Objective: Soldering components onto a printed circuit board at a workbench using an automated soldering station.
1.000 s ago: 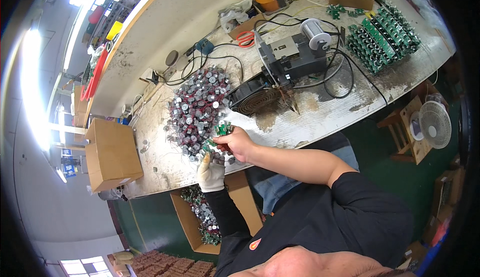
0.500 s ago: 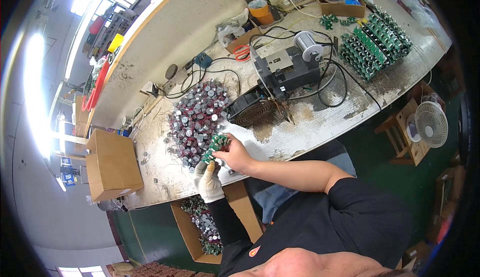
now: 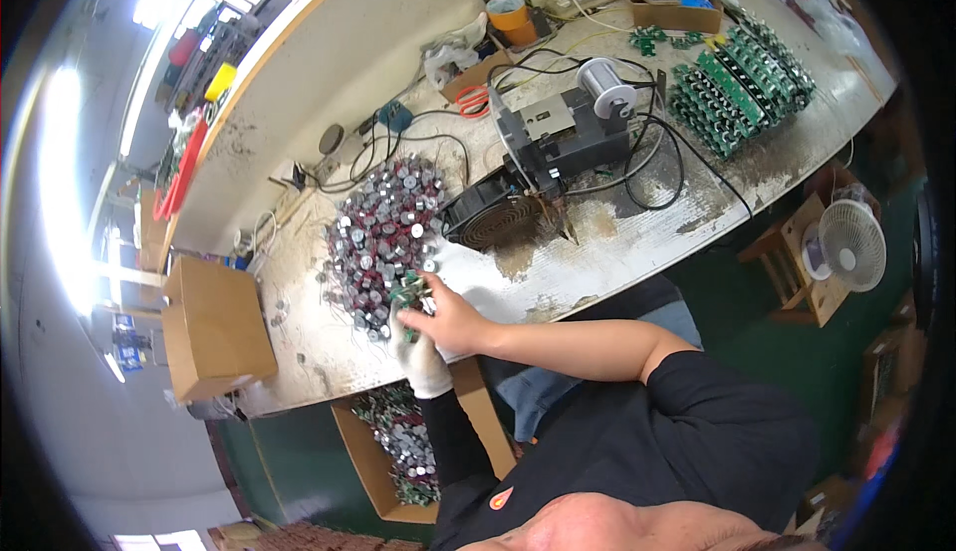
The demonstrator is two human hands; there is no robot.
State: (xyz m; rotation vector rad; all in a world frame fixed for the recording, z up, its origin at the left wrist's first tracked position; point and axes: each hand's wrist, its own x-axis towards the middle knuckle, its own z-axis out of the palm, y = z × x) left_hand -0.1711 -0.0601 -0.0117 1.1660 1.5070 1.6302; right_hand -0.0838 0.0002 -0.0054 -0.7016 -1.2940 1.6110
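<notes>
At the near edge of a heap of small round silver parts with dark red wires [image 3: 383, 232], both of my hands are together. My left hand [image 3: 422, 360], in a white glove, is closed on a small green circuit board [image 3: 406, 294] from below. Against the board's right side presses my right hand [image 3: 453, 320], bare, with thumb and fingers closed on it. Parts of the board are covered by my fingers, and the glove's fingertips are mostly hidden.
A soldering machine with a wire spool [image 3: 607, 88] and a round black fan [image 3: 493, 220] stands right of the heap. Stacked green boards [image 3: 742, 93] sit farther right. An open carton of finished-looking parts [image 3: 373, 491] is below the bench edge; a closed carton [image 3: 214, 327] stands left.
The board has tilted in my hands and moved slightly left. My gloved fingers have turned behind it, and the whole view has shifted slightly.
</notes>
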